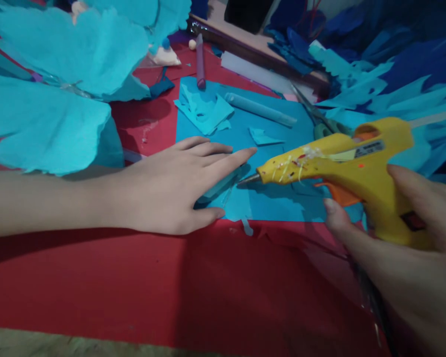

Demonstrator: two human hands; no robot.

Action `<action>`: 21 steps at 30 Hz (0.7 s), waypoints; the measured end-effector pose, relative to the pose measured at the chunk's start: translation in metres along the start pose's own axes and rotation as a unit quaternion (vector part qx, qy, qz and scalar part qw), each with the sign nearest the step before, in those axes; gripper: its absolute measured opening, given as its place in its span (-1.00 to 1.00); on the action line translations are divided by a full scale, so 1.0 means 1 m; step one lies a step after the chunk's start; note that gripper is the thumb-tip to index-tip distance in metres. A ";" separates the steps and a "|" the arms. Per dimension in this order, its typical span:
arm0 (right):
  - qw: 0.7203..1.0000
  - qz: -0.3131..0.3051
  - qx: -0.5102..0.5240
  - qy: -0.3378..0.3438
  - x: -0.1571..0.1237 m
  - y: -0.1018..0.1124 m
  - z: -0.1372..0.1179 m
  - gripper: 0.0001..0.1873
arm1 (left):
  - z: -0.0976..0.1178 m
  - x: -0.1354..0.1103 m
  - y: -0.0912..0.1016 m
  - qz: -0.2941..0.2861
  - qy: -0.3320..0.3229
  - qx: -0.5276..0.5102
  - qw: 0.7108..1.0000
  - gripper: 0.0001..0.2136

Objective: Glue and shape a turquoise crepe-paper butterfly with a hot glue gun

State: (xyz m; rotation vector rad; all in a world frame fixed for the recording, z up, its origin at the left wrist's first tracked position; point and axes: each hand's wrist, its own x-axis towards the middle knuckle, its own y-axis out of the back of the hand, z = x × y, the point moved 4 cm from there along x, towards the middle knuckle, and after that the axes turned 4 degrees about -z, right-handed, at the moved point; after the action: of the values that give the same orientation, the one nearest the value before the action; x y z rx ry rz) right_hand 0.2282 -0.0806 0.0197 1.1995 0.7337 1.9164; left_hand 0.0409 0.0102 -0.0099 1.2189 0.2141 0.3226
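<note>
My right hand grips a yellow hot glue gun by its handle, a finger by the orange trigger, the metal nozzle pointing left. My left hand lies flat with fingers stretched out on a blue paper sheet, pressing a small light-blue paper piece under its fingertips. The nozzle tip sits just right of those fingertips, close to the paper piece.
Red paper covers the table. Large turquoise crepe-paper petals rise at the left, more blue paper cuttings at the right. Glue sticks, a purple stick, paper scraps and scissors lie behind.
</note>
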 end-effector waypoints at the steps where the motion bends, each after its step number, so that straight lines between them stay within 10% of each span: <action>1: 1.000 0.007 0.005 0.000 0.000 0.001 0.000 -0.53 | 0.000 0.000 0.000 -0.002 0.001 0.001 1.000 -0.35; 21: 0.994 -0.067 0.047 -0.070 0.001 -0.003 -0.001 -0.47 | 0.000 0.001 0.001 -0.010 0.007 0.006 1.000 -0.37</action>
State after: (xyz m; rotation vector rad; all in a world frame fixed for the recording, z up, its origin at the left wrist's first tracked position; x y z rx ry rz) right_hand 0.2285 -0.0783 0.0173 1.2940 0.8155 1.6876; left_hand 0.0420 0.0107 -0.0090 1.2266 0.2398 0.3122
